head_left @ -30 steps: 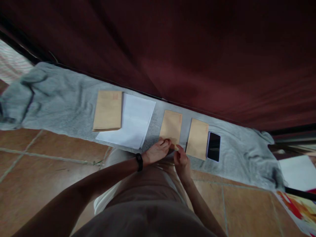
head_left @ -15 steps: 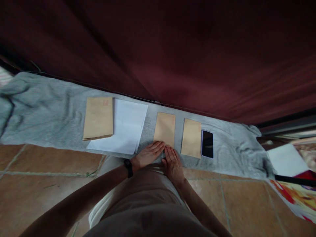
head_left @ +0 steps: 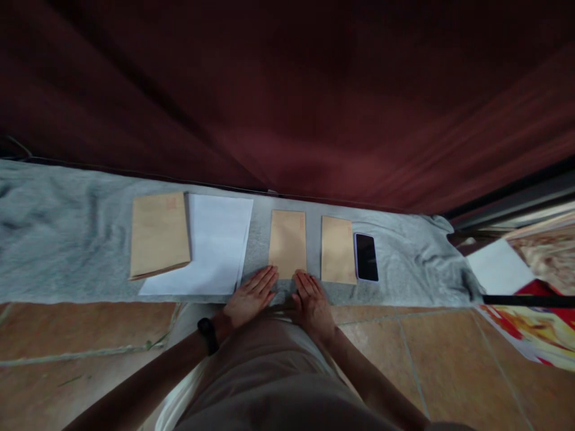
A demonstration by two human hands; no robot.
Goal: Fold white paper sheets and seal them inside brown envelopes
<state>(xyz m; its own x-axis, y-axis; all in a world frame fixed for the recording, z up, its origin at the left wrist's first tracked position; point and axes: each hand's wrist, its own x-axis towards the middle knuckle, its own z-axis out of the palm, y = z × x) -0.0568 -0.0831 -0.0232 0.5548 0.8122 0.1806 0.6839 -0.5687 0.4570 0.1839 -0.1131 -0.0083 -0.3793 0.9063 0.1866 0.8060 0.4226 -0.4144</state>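
The left hand (head_left: 249, 297) and the right hand (head_left: 313, 302) lie flat and open, side by side, on a grey cloth (head_left: 67, 239) on the floor. They hold nothing. Their fingertips reach the near edge of the middle envelope (head_left: 287, 242). To its right lie a second envelope (head_left: 338, 256) and a black phone (head_left: 366, 257). To its left lie white paper (head_left: 215, 248) and a big envelope (head_left: 158, 234). A red curtain (head_left: 314, 108) hangs behind.
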